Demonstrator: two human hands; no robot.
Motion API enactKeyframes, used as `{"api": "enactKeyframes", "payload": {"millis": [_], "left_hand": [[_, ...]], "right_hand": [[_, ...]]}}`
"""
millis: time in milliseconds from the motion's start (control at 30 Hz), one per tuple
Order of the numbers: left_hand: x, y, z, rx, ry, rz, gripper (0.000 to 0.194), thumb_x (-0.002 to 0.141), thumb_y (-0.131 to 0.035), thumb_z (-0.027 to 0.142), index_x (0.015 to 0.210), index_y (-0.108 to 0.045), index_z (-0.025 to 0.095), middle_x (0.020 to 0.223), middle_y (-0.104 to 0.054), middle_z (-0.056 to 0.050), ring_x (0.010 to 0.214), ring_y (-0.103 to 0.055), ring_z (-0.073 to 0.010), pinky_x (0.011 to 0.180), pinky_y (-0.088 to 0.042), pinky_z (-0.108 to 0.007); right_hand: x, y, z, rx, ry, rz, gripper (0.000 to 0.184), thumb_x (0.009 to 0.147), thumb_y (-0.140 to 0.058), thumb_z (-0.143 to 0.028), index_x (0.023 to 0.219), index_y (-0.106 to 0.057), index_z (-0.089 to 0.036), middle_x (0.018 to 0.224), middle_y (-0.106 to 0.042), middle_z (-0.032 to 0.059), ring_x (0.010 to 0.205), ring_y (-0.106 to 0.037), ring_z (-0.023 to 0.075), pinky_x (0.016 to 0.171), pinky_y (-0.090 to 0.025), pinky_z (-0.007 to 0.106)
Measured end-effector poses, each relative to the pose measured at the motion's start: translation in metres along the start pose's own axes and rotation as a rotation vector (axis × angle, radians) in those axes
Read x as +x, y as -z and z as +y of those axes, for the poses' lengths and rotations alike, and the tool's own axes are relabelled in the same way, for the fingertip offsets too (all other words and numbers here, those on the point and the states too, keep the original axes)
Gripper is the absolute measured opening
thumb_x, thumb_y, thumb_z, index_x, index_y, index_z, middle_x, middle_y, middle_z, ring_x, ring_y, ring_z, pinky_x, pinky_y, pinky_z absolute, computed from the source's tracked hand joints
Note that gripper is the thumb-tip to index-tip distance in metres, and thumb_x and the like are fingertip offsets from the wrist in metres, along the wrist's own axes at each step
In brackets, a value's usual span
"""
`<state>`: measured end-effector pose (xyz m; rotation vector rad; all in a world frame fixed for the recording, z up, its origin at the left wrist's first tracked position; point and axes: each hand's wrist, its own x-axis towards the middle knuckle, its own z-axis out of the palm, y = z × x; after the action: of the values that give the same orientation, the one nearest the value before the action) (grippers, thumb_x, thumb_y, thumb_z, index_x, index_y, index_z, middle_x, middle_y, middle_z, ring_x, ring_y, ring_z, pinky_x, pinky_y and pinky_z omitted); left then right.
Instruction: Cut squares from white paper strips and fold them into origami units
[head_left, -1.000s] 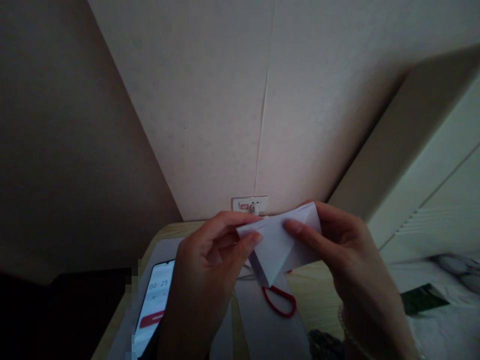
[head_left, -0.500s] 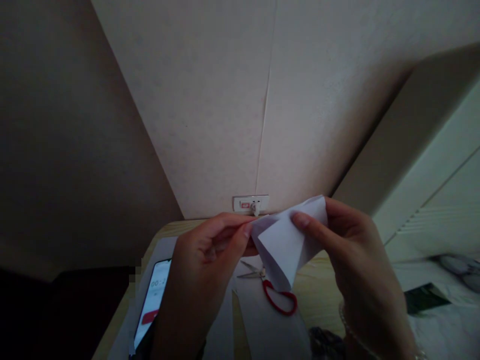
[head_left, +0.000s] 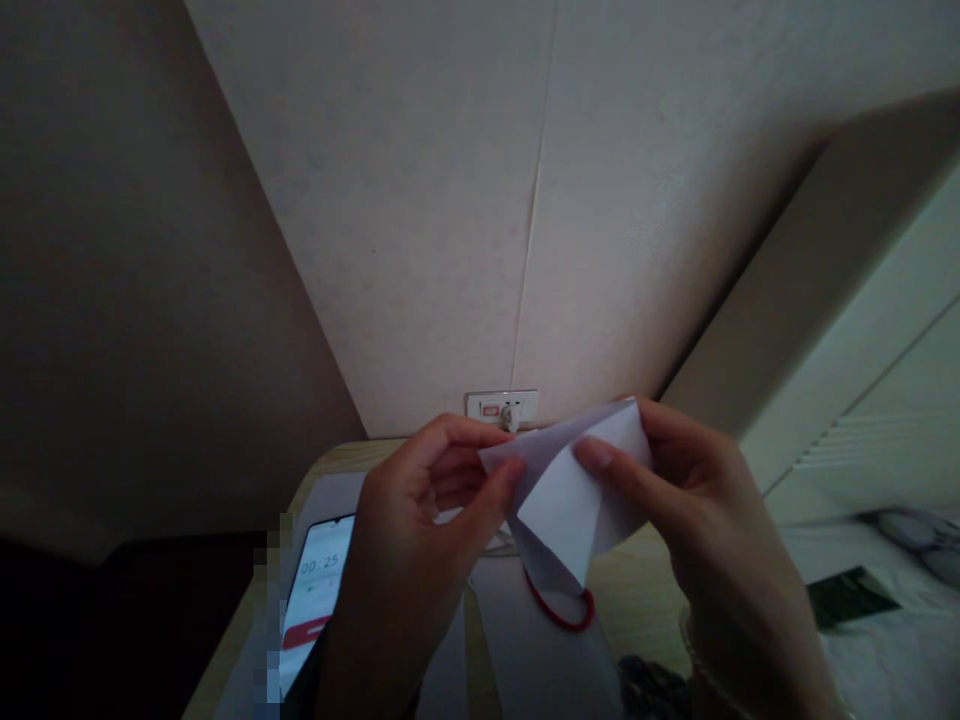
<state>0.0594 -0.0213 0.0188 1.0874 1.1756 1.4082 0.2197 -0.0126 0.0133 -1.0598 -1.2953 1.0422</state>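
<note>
A folded sheet of white paper point(head_left: 566, 500) is held up between both hands above the table. My left hand point(head_left: 427, 520) pinches its left corner, thumb in front and fingers behind. On the right side, my right hand point(head_left: 697, 510) grips the paper with the thumb pressed on a folded flap and the fingers behind it. The flap's point faces left, and the lower tip hangs down. Below the paper lies a pair of scissors point(head_left: 564, 618); part of its red handle shows, and the paper and my left hand hide most of the rest.
A phone point(head_left: 311, 590) showing a timer lies at the left, partly behind my left forearm. White paper sheets point(head_left: 532, 655) rest on the wooden table point(head_left: 637, 600). A wall socket point(head_left: 501, 407) with a plug sits behind. Eyeglasses point(head_left: 911, 535) lie at the far right.
The paper has tilted and its flap stands out more. My left thumb has moved right onto the paper, and the scissors' blades are now mostly covered.
</note>
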Motion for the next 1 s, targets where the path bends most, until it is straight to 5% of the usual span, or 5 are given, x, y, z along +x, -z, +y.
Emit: {"api": "enactKeyframes", "payload": {"millis": [100,233,367,567,1000], "left_hand": [[0.002,0.002,-0.002,0.043,-0.034,-0.019,0.008,0.074,-0.077,0.023,0.071,-0.069,0.023,0.072,-0.078,0.001,0.069,-0.074,-0.0167,0.048,-0.048,-0.019],[0.002,0.006,-0.001,0.069,-0.092,-0.014,0.006,0.074,-0.076,0.020,0.071,-0.074,0.024,0.065,-0.075,0.005,0.063,-0.069,-0.0120,0.057,-0.050,-0.017],[0.001,0.008,0.002,0.124,-0.097,-0.054,0.009,0.076,-0.074,0.019,0.072,-0.077,0.026,0.067,-0.076,0.006,0.061,-0.066,-0.0104,0.053,-0.045,-0.016],[0.000,0.007,0.004,0.130,-0.072,-0.070,0.009,0.080,-0.073,0.026,0.086,-0.080,0.028,0.072,-0.077,0.003,0.062,-0.067,-0.0141,0.053,-0.047,-0.020],[-0.004,0.004,0.006,0.099,0.028,-0.154,0.010,0.082,-0.066,0.025,0.081,-0.075,0.025,0.071,-0.079,0.001,0.053,-0.067,-0.0148,0.046,-0.043,-0.022]], "right_hand": [[0.003,0.005,0.002,-0.004,0.117,-0.050,0.019,0.079,-0.084,-0.032,0.094,-0.073,-0.027,0.072,-0.069,-0.0025,0.061,-0.064,0.0148,0.046,-0.048,0.019],[0.001,0.019,0.001,-0.176,0.330,-0.137,0.047,0.082,-0.084,-0.031,0.124,-0.066,-0.042,0.121,-0.070,-0.0024,0.112,-0.066,0.0187,0.087,-0.056,0.025],[-0.004,0.024,-0.003,-0.446,0.471,-0.229,0.016,0.087,-0.078,-0.037,0.102,-0.074,-0.040,0.143,-0.054,-0.0053,0.136,-0.050,0.0227,0.105,-0.048,0.029],[-0.004,0.012,-0.004,-0.491,0.476,-0.194,0.014,0.089,-0.077,-0.030,0.077,-0.071,-0.027,0.129,-0.062,-0.0001,0.122,-0.060,0.0243,0.093,-0.053,0.032],[-0.001,-0.004,-0.005,-0.319,0.295,-0.066,0.016,0.091,-0.072,-0.024,0.075,-0.069,-0.022,0.075,-0.069,-0.0026,0.073,-0.062,0.0151,0.065,-0.044,0.026]]}}
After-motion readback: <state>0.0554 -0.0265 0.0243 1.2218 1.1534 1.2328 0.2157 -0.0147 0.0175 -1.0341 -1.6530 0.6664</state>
